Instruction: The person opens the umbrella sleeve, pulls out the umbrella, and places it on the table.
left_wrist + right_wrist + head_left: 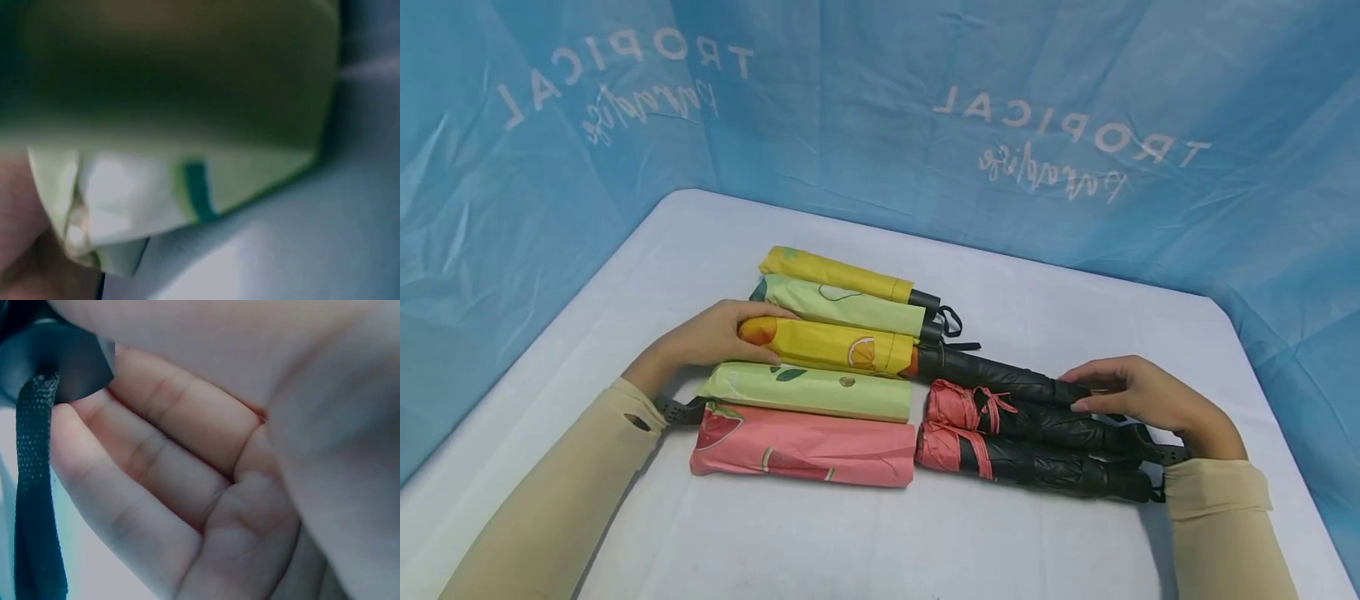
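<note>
The yellow cover (820, 343) with a printed orange slice lies on the table (775, 537), and a folded black umbrella (992, 371) runs on from its right end in one line, a bit of orange showing where they meet. The left hand (718, 335) has its grip around the cover's left end, thumb on the near side, fingers on the far side. To the right of the cover, the right hand (1150, 398) holds the far end of the black umbrella in a narrow grip between thumb and fingers; the right wrist view shows a woven strap (37, 494) hanging from a dark handle end at the fingertips. Just beyond the cover lies a pale green umbrella (850, 306), and past that a plain yellow one (835, 273), both with black handles at the right. On the cover's near side comes a light green cover (820, 392), then a pink cover (805, 446) with watermelon prints. To the cover's right and nearer the person lie two black-and-red umbrellas (1037, 467), side by side. A blue curtain (865, 100) with mirrored lettering hangs behind everything.
</note>
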Available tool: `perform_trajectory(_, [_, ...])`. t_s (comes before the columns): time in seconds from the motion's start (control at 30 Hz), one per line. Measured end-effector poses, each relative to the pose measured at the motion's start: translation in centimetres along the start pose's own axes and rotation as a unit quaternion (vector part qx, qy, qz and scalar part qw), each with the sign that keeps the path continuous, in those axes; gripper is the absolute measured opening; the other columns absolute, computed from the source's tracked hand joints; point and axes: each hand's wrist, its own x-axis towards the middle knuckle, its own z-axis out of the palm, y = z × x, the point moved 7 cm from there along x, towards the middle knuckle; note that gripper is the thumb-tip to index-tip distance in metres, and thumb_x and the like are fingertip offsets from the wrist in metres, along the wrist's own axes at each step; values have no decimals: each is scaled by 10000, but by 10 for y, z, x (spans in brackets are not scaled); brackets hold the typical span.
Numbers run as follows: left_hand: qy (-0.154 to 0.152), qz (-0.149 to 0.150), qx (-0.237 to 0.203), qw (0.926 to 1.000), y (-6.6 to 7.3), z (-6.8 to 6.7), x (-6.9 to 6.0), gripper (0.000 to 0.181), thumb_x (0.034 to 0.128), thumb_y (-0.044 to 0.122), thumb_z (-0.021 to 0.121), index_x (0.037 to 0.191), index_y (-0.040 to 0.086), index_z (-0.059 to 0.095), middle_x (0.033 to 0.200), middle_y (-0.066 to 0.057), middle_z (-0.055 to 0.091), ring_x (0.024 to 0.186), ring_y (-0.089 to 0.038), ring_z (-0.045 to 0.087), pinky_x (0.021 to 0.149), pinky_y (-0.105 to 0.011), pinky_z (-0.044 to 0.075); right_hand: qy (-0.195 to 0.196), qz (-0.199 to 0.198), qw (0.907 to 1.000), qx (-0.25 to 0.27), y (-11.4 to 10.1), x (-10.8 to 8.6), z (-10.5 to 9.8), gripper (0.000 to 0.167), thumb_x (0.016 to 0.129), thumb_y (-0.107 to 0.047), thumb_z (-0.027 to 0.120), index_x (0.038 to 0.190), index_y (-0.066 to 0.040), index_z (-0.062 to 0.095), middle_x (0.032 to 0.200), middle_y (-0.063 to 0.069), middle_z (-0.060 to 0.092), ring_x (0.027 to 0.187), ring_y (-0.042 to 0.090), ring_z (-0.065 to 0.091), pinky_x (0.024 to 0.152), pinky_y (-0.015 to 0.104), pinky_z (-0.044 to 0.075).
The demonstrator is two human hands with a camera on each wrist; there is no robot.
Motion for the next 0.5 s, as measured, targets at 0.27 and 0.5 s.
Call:
perform_trajectory(0.27, [-7, 9, -41, 10000, 1, 1, 0, 611, 825, 381, 872, 1381, 280, 639, 1289, 0, 638, 1035, -235, 579, 890, -411, 522, 397, 107, 9989, -226, 6, 2, -4, 409, 932, -253, 771, 1311, -123, 686, 1272, 90, 687, 1050, 113, 681, 806, 298, 581])
perform_trajectory(0.5, [7, 1, -68, 10000, 2, 0, -1, 607, 823, 375, 875, 1376, 286, 641, 1257, -1, 647, 1017, -236, 586, 878, -404, 527, 745, 183, 9946, -695, 9, -3, -13, 432, 925, -312, 777, 1314, -145, 693, 1310, 92, 671, 1116, 100, 650, 826, 266, 566])
